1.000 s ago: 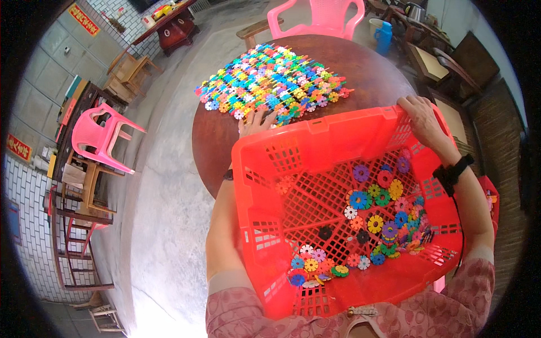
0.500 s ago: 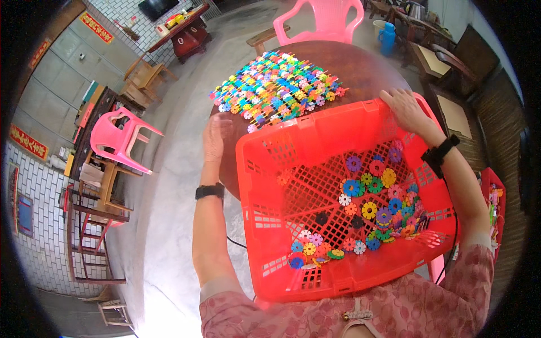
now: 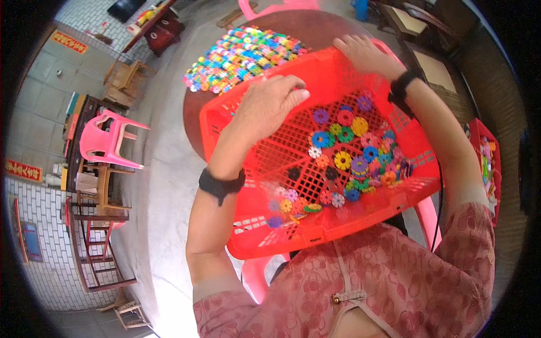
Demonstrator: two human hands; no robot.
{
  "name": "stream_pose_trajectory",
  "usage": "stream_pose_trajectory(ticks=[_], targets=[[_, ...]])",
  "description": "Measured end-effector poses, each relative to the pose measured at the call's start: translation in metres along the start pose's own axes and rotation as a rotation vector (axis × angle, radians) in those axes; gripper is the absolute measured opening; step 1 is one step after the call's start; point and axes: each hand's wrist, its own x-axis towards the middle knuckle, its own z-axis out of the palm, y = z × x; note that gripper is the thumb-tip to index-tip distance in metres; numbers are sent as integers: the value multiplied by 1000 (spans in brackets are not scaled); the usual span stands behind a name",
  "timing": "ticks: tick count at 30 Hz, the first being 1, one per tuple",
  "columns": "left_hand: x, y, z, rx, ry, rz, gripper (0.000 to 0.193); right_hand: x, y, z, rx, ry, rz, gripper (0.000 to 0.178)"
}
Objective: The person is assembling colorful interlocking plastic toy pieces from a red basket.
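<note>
A red plastic basket point(image 3: 338, 224) with lattice sides tilts toward me at the table's near edge. Loose flower-shaped plastic discs point(image 3: 342, 160) in many colours lie inside, mostly toward its right and near sides. My right hand point(image 3: 369, 56) grips the basket's far rim near the right corner. Above the basket's far left part hovers my left hand point(image 3: 265, 107), fingers loosely bent, thumb and forefinger apart, and nothing visible in it. Beyond the basket, a colourful sheet of joined flower discs point(image 3: 248, 53) lies on the round brown table point(image 3: 332, 25).
A pink plastic chair point(image 3: 104, 138) stands at the left by wooden furniture; another pink chair point(image 3: 282, 7) is behind the table. To my right sits a red container point(image 3: 476, 141) of colourful pieces. A blue jug point(image 3: 360, 8) stands at the far right.
My left hand has moved right, from beside the basket's far left corner to over the basket. My right hand stays at the far rim. The whole view has shifted, and the basket appears higher.
</note>
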Motion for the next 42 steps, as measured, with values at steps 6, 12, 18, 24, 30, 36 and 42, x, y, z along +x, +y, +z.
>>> stream_pose_trajectory(ticks=[6, 12, 18, 24, 30, 36, 42], targets=[[5, -33, 37, 388, -152, -143, 29, -10, -17, -38, 44, 181, -20, 53], [29, -27, 44, 401, -170, -149, 25, -45, -66, -48, 419, -223, -450, 43], [22, -39, 52, 299, -281, -179, 25, -65, -94, -25, 466, -395, -468, 35], [29, -47, 58, 298, -373, -149, 28, -74, -104, -1, 428, -340, -492, 19], [16, -45, 98, 258, -470, -64, 33, -75, -110, 4, 453, -277, -522, 16], [0, -45, 124, 167, -496, -3, 45, -80, -107, 5, 313, -304, -479, 23], [2, -38, 123, 210, -544, -62, 52, -77, -101, -7, 201, -376, -545, 17]])
